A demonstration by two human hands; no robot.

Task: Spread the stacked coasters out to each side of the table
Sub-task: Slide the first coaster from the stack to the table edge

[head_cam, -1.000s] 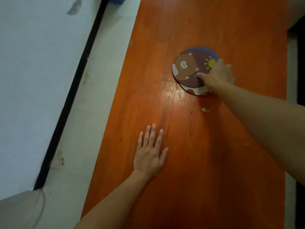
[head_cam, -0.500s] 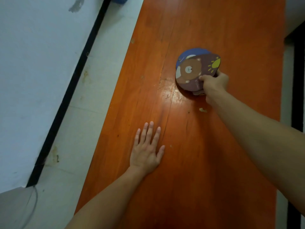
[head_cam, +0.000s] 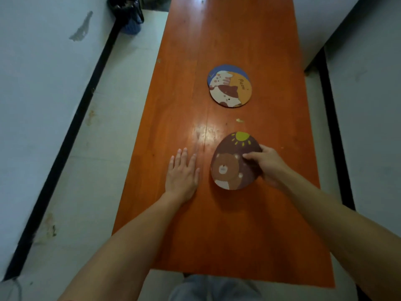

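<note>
A brown round coaster [head_cam: 230,161] with a bear and a yellow sun is tilted just above the orange table [head_cam: 227,224], near its middle. My right hand [head_cam: 268,165] grips its right edge, thumb on top. Farther away lies the remaining stack of coasters [head_cam: 231,86]; its top one shows a white cat on orange, and a blue one peeks out beneath. My left hand [head_cam: 182,172] rests flat on the table, fingers spread, just left of the brown coaster.
A small pale crumb [head_cam: 239,120] lies between the stack and the held coaster. The table is long and narrow, with a white floor on both sides. A dark bag [head_cam: 128,14] stands on the floor at the far left. My knees show below the near edge.
My right hand has lifted the brown bear coaster off the stack and brought it toward me. The cat coaster is now on top of the stack. My left hand stays flat.
</note>
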